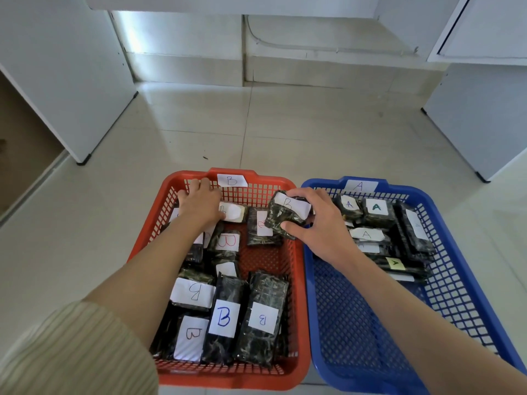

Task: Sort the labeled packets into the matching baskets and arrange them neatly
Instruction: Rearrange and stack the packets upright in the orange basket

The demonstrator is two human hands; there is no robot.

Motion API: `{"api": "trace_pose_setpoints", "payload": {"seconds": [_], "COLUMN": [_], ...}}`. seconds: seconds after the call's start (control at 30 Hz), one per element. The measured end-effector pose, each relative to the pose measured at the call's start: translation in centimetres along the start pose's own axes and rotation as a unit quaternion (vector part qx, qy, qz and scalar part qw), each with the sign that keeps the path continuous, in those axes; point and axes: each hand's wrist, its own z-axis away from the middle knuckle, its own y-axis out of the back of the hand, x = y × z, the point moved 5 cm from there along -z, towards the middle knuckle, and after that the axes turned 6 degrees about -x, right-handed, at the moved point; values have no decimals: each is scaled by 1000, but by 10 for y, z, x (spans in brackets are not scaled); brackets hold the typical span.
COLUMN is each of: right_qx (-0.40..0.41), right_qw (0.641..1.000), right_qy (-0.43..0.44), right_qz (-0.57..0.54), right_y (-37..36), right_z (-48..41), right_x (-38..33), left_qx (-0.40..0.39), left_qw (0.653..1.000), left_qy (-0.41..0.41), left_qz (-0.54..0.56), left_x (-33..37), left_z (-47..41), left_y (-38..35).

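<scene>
A red basket (293, 280) tagged B stands on the floor beside a blue basket (310, 295) tagged A. Several dark packets with white B labels lie in the red one, such as a big blue-lettered packet (224, 317). Packets labelled A (376, 212) are stacked at the far end of the blue basket. My right hand (319, 223) grips a dark packet labelled B (285, 215) above the red basket's right rim. My left hand (201, 205) reaches into the far left corner of the red basket, its fingers down among packets; what they hold is hidden.
White cabinet panels stand on the left (71, 81) and right (484, 115), and a low step (256, 67) runs along the back. The pale tiled floor (256, 132) stretches beyond the baskets. The near half of the blue basket shows bare mesh.
</scene>
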Motion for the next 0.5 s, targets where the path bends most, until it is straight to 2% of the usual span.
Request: {"api": "trace_pose_setpoints", "payload": {"seconds": [0.1,0.17,0.27,0.33,0.5], "right_qx": [3,13,36,55,73], "right_qw": [1000,1000,998,996,992], "right_qy": [-10,-14,-25,-33,-46], "right_qz": [-2,-14,-38,-59,-93], "right_y": [-2,-4,-10,-15,-30], "right_z": [-1,-1,-2,-4,-8], "right_x": [1,0,-4,-7,-19], "left_qx": [42,99,201,243,240], "left_qw": [998,985,931,902,842], "left_qy": [-10,-16,-51,-52,5], "left_qz": [53,140,299,353,484], "left_x": [0,-6,-20,-31,-65], "left_z": [4,12,35,53,79], "left_y": [6,10,25,41,63]}}
